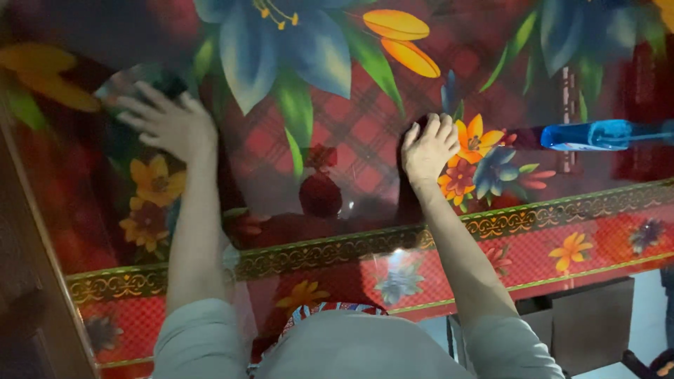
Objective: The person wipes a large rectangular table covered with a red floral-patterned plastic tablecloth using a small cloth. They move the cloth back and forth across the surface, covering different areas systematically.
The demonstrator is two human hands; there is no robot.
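Observation:
My left hand (167,125) reaches to the far left of a glossy red tablecloth (337,140) printed with large flowers. It is motion-blurred, fingers spread, pressing on what looks like a grey and dark cloth (119,83) that is mostly hidden beneath it. My right hand (428,149) rests palm down on the tablecloth near the middle, fingers slightly bent and holding nothing. A blue spray bottle (597,135) lies on its side to the right of my right hand, well apart from it.
The table's front edge with a gold patterned border (337,253) runs across in front of me. A brown wooden surface (28,281) stands along the left side. A dark box-like object (583,323) sits on the pale floor at lower right.

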